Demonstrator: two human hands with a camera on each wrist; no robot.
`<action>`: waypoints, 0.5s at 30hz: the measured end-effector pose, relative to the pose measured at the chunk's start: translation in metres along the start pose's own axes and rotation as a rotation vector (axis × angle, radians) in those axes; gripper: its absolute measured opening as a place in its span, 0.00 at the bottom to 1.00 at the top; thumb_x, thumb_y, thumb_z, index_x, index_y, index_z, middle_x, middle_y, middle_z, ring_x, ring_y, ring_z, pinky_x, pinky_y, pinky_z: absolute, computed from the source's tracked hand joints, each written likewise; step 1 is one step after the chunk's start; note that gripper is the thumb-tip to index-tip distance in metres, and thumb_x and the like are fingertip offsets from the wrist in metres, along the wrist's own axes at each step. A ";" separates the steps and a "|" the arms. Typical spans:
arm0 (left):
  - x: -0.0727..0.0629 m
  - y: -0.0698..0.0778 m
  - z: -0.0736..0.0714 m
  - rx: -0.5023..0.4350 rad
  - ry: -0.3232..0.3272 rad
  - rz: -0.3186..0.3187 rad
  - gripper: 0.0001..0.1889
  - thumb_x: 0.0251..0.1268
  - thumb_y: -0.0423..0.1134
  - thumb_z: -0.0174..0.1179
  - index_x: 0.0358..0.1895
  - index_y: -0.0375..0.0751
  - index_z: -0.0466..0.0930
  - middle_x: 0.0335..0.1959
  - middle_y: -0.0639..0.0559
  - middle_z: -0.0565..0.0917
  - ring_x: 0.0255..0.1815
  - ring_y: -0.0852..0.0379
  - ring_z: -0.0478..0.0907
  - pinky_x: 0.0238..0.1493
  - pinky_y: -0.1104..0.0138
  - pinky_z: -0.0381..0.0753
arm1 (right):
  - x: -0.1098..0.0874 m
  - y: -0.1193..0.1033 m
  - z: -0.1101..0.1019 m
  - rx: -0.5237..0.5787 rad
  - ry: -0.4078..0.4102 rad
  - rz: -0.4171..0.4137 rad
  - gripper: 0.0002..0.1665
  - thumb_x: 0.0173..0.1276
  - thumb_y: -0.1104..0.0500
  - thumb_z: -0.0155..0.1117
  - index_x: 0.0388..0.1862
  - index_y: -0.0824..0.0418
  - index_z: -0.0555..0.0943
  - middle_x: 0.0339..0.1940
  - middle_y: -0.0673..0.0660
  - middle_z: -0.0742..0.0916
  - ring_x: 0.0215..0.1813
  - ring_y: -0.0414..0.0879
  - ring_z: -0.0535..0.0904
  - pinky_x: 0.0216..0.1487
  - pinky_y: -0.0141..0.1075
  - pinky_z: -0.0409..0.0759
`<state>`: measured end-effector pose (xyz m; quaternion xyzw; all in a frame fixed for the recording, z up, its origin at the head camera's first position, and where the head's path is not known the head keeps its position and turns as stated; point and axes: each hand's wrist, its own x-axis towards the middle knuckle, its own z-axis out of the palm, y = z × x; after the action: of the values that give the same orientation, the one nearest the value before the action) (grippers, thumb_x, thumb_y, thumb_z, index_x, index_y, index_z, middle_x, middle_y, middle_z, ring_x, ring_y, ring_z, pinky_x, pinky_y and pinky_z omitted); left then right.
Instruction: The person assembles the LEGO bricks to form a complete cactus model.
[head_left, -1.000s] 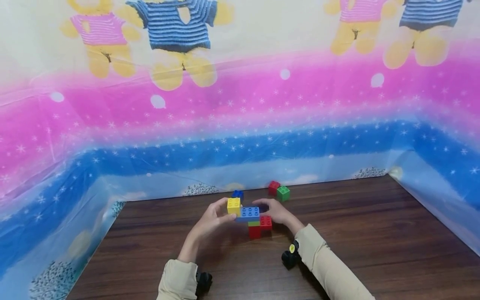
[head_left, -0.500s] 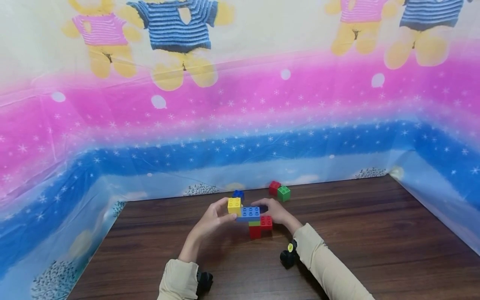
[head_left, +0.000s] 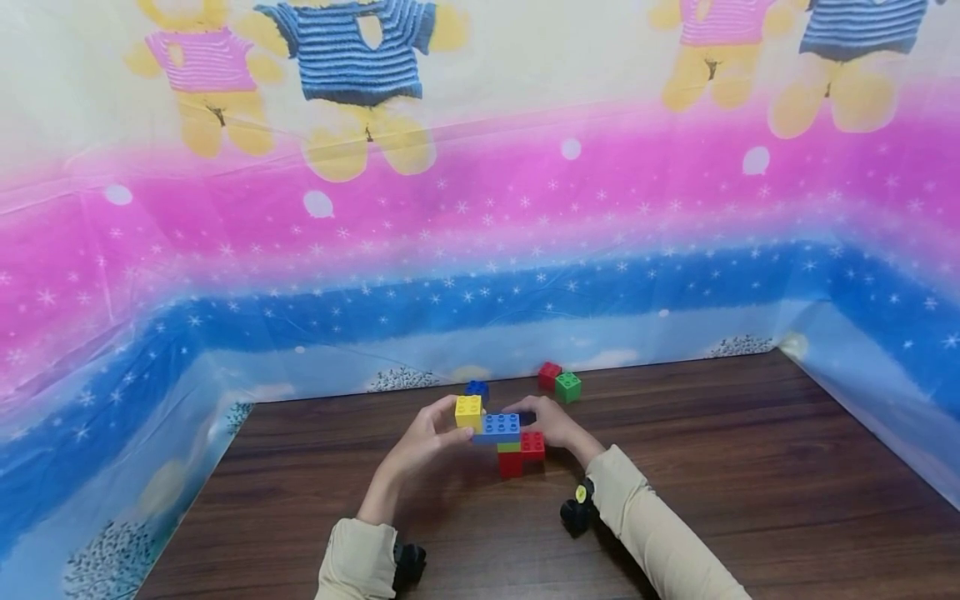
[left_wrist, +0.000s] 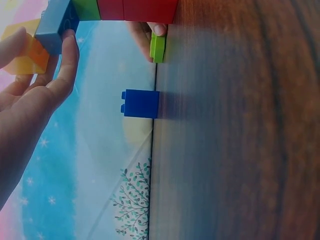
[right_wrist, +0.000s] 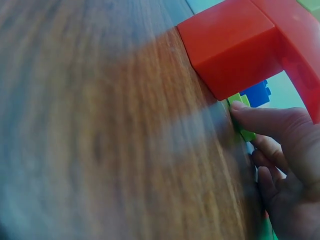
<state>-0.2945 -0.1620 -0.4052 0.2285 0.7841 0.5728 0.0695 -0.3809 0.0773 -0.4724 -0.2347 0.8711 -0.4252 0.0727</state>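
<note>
A tower of toy building bricks stands on the table: a red brick low down, another red brick at its right, a thin green layer, then a long light-blue brick. At the left end of the light-blue brick is a yellow brick. My left hand grips this end, thumb against the yellow brick and a fingertip under the light-blue one in the left wrist view. Behind the tower, my right hand pinches a lime-green brick close to the tabletop.
A dark blue brick sits beyond the left hand. Farther back, a red brick and a green brick stand side by side. A patterned cloth borders the back and sides of the wooden table.
The right forearm has shifted slightly left since a second ago. Both hands and the bricks otherwise keep their places.
</note>
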 end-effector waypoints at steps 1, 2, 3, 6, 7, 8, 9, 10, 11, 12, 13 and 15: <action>0.000 0.000 0.000 -0.001 -0.001 0.002 0.27 0.68 0.36 0.58 0.67 0.29 0.64 0.57 0.30 0.76 0.49 0.54 0.81 0.56 0.58 0.82 | 0.000 0.000 -0.001 0.008 -0.003 0.003 0.20 0.66 0.60 0.66 0.58 0.59 0.82 0.59 0.61 0.83 0.63 0.57 0.75 0.65 0.54 0.74; 0.001 0.000 0.000 -0.005 -0.002 0.004 0.27 0.68 0.36 0.58 0.67 0.29 0.64 0.57 0.30 0.76 0.49 0.54 0.81 0.56 0.59 0.82 | -0.001 0.000 -0.002 0.019 -0.005 0.003 0.20 0.66 0.60 0.65 0.58 0.59 0.81 0.59 0.61 0.83 0.63 0.57 0.76 0.64 0.53 0.75; 0.001 0.000 0.000 -0.007 -0.003 0.007 0.27 0.68 0.35 0.58 0.67 0.29 0.64 0.57 0.29 0.75 0.49 0.54 0.80 0.56 0.59 0.82 | -0.001 0.000 -0.003 0.031 -0.005 0.004 0.20 0.67 0.59 0.65 0.58 0.59 0.81 0.59 0.61 0.83 0.63 0.57 0.76 0.64 0.53 0.76; 0.003 0.000 0.001 -0.008 0.003 0.005 0.27 0.68 0.36 0.58 0.67 0.29 0.64 0.58 0.30 0.75 0.50 0.54 0.79 0.57 0.58 0.81 | -0.002 0.002 -0.005 0.067 -0.009 0.009 0.20 0.68 0.59 0.63 0.59 0.59 0.80 0.59 0.61 0.83 0.63 0.57 0.76 0.62 0.52 0.77; 0.003 0.000 0.000 -0.002 0.006 0.006 0.27 0.68 0.36 0.58 0.67 0.29 0.64 0.58 0.30 0.75 0.51 0.54 0.79 0.58 0.56 0.81 | -0.002 0.002 -0.006 0.075 -0.008 0.011 0.20 0.69 0.59 0.63 0.59 0.59 0.80 0.59 0.61 0.83 0.63 0.57 0.76 0.62 0.51 0.78; 0.003 0.000 0.000 0.000 0.012 0.000 0.27 0.68 0.36 0.58 0.67 0.29 0.65 0.59 0.31 0.75 0.52 0.52 0.78 0.60 0.54 0.79 | -0.002 0.003 -0.007 0.085 -0.008 0.015 0.20 0.69 0.59 0.62 0.59 0.59 0.80 0.60 0.61 0.83 0.63 0.57 0.76 0.62 0.51 0.78; 0.003 0.000 0.000 0.004 0.017 -0.006 0.27 0.68 0.36 0.58 0.67 0.30 0.65 0.59 0.31 0.75 0.53 0.51 0.78 0.62 0.52 0.78 | -0.003 0.003 -0.008 0.090 -0.009 0.018 0.20 0.69 0.59 0.62 0.59 0.60 0.80 0.60 0.61 0.83 0.63 0.57 0.76 0.62 0.51 0.78; 0.003 0.000 0.001 0.010 0.026 -0.015 0.27 0.68 0.37 0.59 0.67 0.30 0.65 0.60 0.32 0.75 0.55 0.50 0.77 0.64 0.50 0.76 | -0.003 0.004 -0.008 0.100 -0.011 0.025 0.20 0.69 0.60 0.62 0.60 0.60 0.80 0.60 0.61 0.83 0.63 0.57 0.76 0.63 0.51 0.77; 0.002 -0.001 0.000 0.014 0.033 -0.023 0.27 0.68 0.37 0.58 0.68 0.30 0.65 0.60 0.32 0.75 0.58 0.48 0.75 0.66 0.47 0.73 | -0.004 0.004 -0.009 0.107 -0.013 0.033 0.20 0.69 0.60 0.62 0.59 0.60 0.80 0.60 0.61 0.83 0.63 0.57 0.76 0.63 0.51 0.77; 0.002 -0.001 0.001 0.018 0.040 -0.032 0.28 0.68 0.37 0.59 0.68 0.31 0.65 0.61 0.33 0.75 0.59 0.47 0.74 0.67 0.46 0.71 | -0.004 0.004 -0.010 0.115 -0.014 0.040 0.20 0.69 0.60 0.62 0.59 0.60 0.80 0.60 0.61 0.82 0.63 0.56 0.76 0.63 0.51 0.77; 0.001 -0.002 0.001 0.019 0.045 -0.041 0.28 0.68 0.37 0.59 0.68 0.31 0.65 0.61 0.33 0.75 0.60 0.45 0.73 0.68 0.44 0.69 | -0.005 0.005 -0.010 0.116 -0.014 0.047 0.20 0.69 0.59 0.62 0.59 0.59 0.80 0.60 0.61 0.82 0.63 0.56 0.76 0.63 0.51 0.77; 0.001 -0.002 0.002 0.017 0.054 -0.059 0.28 0.67 0.37 0.59 0.68 0.32 0.65 0.62 0.34 0.75 0.62 0.45 0.73 0.69 0.44 0.67 | -0.006 0.005 -0.012 0.119 -0.013 0.059 0.20 0.68 0.59 0.63 0.59 0.59 0.80 0.60 0.61 0.82 0.61 0.55 0.77 0.62 0.51 0.78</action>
<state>-0.2950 -0.1609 -0.4078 0.1901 0.7970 0.5698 0.0633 -0.3812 0.0913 -0.4690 -0.2070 0.8503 -0.4724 0.1048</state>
